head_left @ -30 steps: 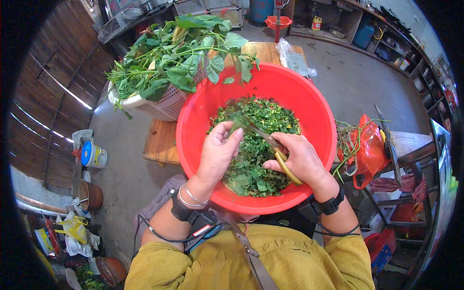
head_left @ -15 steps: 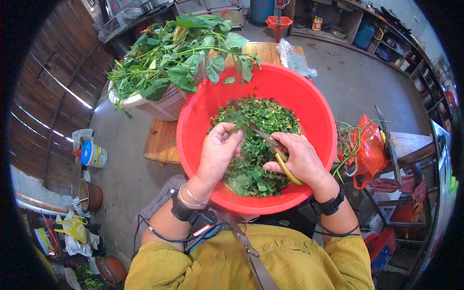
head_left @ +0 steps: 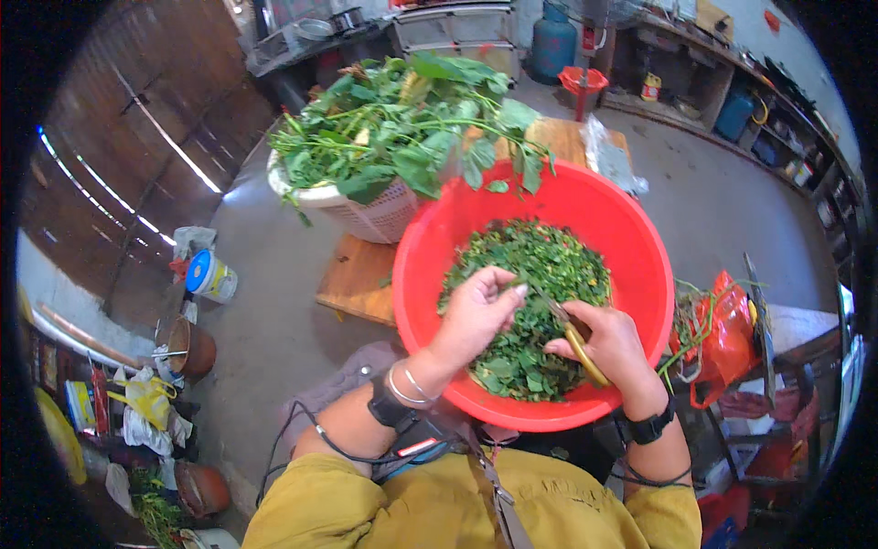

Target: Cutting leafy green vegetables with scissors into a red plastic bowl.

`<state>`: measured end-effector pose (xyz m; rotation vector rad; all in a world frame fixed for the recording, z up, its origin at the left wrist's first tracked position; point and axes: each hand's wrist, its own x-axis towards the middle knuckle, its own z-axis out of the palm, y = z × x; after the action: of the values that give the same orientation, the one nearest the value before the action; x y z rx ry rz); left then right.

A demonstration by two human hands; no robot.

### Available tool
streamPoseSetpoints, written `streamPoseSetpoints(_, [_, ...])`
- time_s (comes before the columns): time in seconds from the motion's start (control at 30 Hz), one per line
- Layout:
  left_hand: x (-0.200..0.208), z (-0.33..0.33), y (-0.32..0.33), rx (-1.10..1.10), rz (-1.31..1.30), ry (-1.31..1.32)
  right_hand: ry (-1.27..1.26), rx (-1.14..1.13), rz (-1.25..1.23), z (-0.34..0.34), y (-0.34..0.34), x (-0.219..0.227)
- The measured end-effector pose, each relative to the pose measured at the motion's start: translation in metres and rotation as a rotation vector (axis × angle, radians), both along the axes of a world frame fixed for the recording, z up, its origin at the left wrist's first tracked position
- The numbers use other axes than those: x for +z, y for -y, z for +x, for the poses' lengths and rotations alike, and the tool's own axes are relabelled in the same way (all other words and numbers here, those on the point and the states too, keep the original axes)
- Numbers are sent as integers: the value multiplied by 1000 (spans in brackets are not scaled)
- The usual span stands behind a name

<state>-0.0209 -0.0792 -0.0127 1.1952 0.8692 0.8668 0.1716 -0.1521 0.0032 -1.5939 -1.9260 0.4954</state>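
Observation:
Over a large red basin (head_left: 637, 242), my left hand (head_left: 476, 316) has its thumb and forefinger pinched together on a small bit of green leaf (head_left: 518, 283), mostly hidden by the fingers. My right hand (head_left: 615, 343) grips scissors (head_left: 582, 352) with yellow handles. Their grey blades point toward my left fingertips; motion blur hides how far apart the blades are. Beneath both hands, chopped green leaves and stems (head_left: 558, 252) cover the basin's bottom. Beyond its left side, a pale perforated basket (head_left: 370, 217) is heaped with whole leafy vines (head_left: 402, 128), some drooping over the basin's rim.
A low wooden table (head_left: 352, 279) is under the basket and basin. Clear plastic (head_left: 608, 156) lies on its far right end. To the right hangs a red plastic bag (head_left: 725, 343) beside green stems. A lidded bucket (head_left: 212, 276) stands on the floor at left.
The whole view has shifted, so basin, basket and hands sit further right and lower. Less leaf shows at my left fingertips than before. The scissors remain in my right hand.

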Motion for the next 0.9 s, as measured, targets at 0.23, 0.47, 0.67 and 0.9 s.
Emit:
streamPoseSetpoints(0.23, [1,-2,5,-53,536,-388,-27,-97,-24,0,2,-2])
streamPoseSetpoints(0.47, [34,-26,-31,-126,288,-372,83,-92,-125,1,0,-7])
streamPoseSetpoints(0.67, [80,-66,-107,288,687,-319,155,-13,-183,4,1,-5])
streamPoseSetpoints(0.9, [109,-102,-178,443,958,-846,170,31,-166,1,4,-5])
